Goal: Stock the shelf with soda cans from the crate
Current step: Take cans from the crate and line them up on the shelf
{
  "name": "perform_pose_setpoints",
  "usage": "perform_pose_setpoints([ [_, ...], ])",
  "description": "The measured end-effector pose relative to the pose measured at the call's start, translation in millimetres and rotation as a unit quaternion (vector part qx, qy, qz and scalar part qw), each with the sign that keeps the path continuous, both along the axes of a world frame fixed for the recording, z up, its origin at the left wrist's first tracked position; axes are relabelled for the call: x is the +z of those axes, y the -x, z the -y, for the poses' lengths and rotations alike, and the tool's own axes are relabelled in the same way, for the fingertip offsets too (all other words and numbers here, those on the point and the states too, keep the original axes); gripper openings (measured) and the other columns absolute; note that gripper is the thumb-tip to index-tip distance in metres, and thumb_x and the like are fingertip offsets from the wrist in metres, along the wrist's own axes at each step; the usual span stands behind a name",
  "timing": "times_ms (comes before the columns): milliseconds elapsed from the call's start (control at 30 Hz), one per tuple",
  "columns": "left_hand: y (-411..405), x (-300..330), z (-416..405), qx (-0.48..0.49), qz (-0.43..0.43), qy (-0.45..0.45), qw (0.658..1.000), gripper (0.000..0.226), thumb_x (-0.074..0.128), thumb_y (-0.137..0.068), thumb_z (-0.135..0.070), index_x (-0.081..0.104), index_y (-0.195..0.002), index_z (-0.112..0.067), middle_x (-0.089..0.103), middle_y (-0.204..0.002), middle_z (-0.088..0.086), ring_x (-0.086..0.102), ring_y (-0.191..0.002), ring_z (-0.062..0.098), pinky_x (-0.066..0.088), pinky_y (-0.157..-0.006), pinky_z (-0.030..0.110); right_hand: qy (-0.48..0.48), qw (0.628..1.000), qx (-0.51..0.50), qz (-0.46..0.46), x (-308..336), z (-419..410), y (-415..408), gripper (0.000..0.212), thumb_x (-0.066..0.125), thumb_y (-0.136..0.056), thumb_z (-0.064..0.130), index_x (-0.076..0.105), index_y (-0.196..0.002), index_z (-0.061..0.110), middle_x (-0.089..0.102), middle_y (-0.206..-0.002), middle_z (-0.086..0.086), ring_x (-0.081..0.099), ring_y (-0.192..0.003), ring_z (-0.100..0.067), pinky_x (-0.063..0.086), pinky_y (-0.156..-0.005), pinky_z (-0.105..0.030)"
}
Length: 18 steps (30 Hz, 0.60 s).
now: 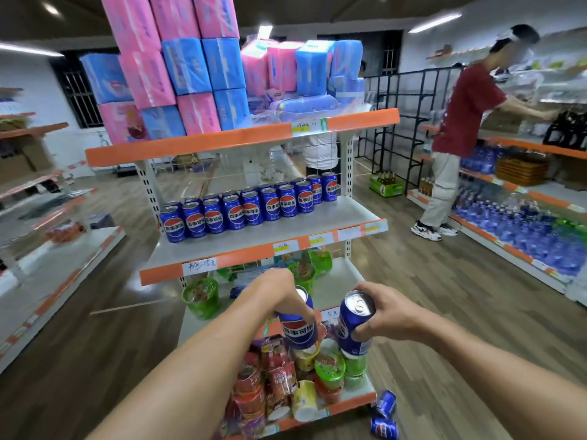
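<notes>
Left hand (pixel 279 293) grips a blue Pepsi can (pixel 297 325) from above, fingers curled round its top; right hand (pixel 386 314) holds a second Pepsi can (pixel 354 325) by its side, tilted, lid showing. Both are raised before the lower tiers of the shelf unit (pixel 263 231), whose middle shelf carries a row of Pepsi cans (pixel 251 204). Two loose cans (pixel 384 416) lie on the wooden floor (pixel 444 312).

Above you, pink and blue tissue packs (pixel 178 68) are stacked high. Below you, instant noodle cups (pixel 328 365) crowd the lower tiers. To your right, a person in a red shirt (pixel 465 109) stands beside blue water bottles (pixel 521 223).
</notes>
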<state>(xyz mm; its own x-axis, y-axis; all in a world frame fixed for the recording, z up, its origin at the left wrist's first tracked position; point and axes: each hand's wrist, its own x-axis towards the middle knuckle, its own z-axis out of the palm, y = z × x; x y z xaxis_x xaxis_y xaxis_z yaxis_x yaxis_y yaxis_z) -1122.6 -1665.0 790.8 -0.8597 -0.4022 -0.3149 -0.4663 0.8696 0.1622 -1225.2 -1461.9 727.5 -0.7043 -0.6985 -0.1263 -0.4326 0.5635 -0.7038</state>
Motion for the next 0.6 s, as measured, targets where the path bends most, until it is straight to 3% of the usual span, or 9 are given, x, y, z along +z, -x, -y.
perform_pose_setpoints([
  [67, 24.5, -3.0, 26.1, -0.031, 0.007, 0.002, 1.0, 0.068, 0.078, -0.068, -0.061, 0.066, -0.109, -0.009, 0.073, -0.096, 0.004, 0.066, -0.075, 0.02, 0.047, -0.053, 0.029, 0.002, 1.0, -0.022, 0.005, 0.6, 24.3, 17.8, 0.063, 0.082, -0.043, 0.028, 0.06, -0.102, 0.031, 0.069, -0.097, 0.007, 0.068, -0.087, -0.011, 0.062, -0.071, -0.036],
  [167, 59.1, 1.2, 61.8, -0.055, 0.018, 0.0, 0.998, 0.065, 0.079, -0.067, -0.061, 0.066, -0.106, -0.011, 0.07, -0.09, 0.002, 0.063, -0.067, 0.018, 0.045, -0.049, 0.027, -0.006, 0.999, -0.048, -0.011, 8.5, 56.8, 40.9, 0.064, 0.084, -0.046, 0.025, 0.06, -0.106, 0.029, 0.068, -0.099, 0.008, 0.067, -0.087, -0.008, 0.059, -0.072, -0.028],
  [300, 99.5, 9.4, 98.2, -0.067, 0.019, -0.008, 0.998, 0.065, 0.084, -0.06, -0.059, 0.066, -0.103, -0.014, 0.069, -0.084, 0.0, 0.067, -0.065, 0.019, 0.051, -0.051, 0.027, -0.011, 0.997, -0.075, -0.018, 23.5, 87.0, 65.6, 0.066, 0.083, -0.044, 0.028, 0.06, -0.106, 0.031, 0.068, -0.1, 0.009, 0.066, -0.089, -0.008, 0.06, -0.073, -0.03],
  [433, 123.9, 21.7, 121.3, -0.082, 0.004, -0.013, 0.997, 0.064, 0.084, -0.064, -0.057, 0.064, -0.106, -0.014, 0.067, -0.097, 0.002, 0.069, -0.076, 0.021, 0.05, -0.052, 0.026, -0.022, 0.996, -0.086, -0.028, 39.2, 109.1, 88.4, 0.062, 0.086, -0.05, 0.021, 0.06, -0.106, 0.03, 0.067, -0.099, 0.009, 0.066, -0.089, -0.006, 0.059, -0.071, -0.026],
  [600, 153.3, 28.5, 140.8, -0.104, -0.004, -0.014, 0.994, 0.065, 0.084, -0.064, -0.058, 0.064, -0.106, -0.011, 0.067, -0.098, 0.005, 0.067, -0.082, 0.024, 0.049, -0.057, 0.028, -0.035, 0.995, -0.088, -0.021, 54.1, 128.8, 123.3, 0.065, 0.087, -0.053, 0.017, 0.059, -0.11, 0.026, 0.068, -0.101, 0.008, 0.066, -0.09, -0.008, 0.056, -0.068, -0.023],
])
